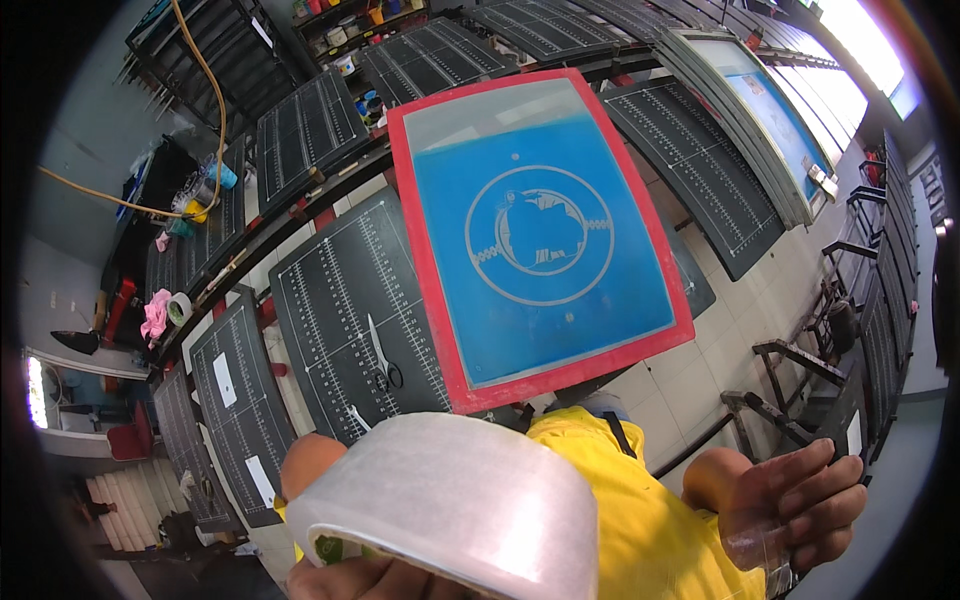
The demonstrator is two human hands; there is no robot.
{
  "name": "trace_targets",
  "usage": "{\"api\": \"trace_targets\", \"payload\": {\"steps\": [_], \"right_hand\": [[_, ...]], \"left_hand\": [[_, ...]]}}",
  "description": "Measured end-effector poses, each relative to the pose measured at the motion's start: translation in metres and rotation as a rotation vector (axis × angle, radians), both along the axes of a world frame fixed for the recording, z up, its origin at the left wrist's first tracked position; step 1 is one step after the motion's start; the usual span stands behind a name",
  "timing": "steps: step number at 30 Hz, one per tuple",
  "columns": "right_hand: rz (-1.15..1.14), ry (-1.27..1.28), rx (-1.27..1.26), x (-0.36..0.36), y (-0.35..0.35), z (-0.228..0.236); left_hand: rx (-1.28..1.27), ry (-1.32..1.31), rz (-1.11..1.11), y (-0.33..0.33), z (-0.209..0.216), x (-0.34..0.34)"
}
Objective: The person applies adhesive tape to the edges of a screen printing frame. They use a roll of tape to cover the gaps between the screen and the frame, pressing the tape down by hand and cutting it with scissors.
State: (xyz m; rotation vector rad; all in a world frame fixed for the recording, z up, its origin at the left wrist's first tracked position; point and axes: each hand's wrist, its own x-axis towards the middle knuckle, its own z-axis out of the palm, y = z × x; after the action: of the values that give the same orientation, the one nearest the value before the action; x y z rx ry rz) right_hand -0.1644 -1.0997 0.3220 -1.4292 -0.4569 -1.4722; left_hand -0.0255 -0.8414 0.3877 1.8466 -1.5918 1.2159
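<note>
Close in front of me, my left hand (365, 580) grips a wide roll of clear tape (450, 490) from below; the roll hides most of that hand. Out to the right, my right hand (795, 505) has its fingers curled in, and a glossy clear strip of tape (750, 548) shows at its palm. Beyond the roll is a screen-printing frame (684, 325) with a red border. Its blue mesh (540, 330) carries a round emblem stencil. Black-handled scissors (384, 365) lie left of the frame on a black printing board (330, 290), apart from both hands.
More black boards (315, 140) line the racks behind and to the left. Another screen (775, 120) with a metal frame rests at the back right. A pink cloth (156, 315) and a tape roll (179, 309) sit far left. A yellowish hose (215, 90) hangs above. Metal brackets (795, 360) jut out on the right.
</note>
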Motion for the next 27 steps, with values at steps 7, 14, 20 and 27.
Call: {"api": "trace_targets", "payload": {"steps": [7,14,20,27], "right_hand": [[0.001,0.004,-0.032,0.005,0.004,0.007],[-0.065,-0.077,0.047,0.017,0.012,0.012],[-0.255,0.077,-0.146,0.01,-0.011,0.027],[-0.656,0.537,-0.506,0.019,-0.035,0.03]], "left_hand": [[-0.038,0.145,-0.034,0.01,0.002,-0.013],[-0.321,1.244,0.053,-0.004,-0.06,0.035],[-0.396,1.239,0.369,0.043,-0.218,0.153],[0.112,0.831,0.871,0.119,-0.338,0.196]]}}
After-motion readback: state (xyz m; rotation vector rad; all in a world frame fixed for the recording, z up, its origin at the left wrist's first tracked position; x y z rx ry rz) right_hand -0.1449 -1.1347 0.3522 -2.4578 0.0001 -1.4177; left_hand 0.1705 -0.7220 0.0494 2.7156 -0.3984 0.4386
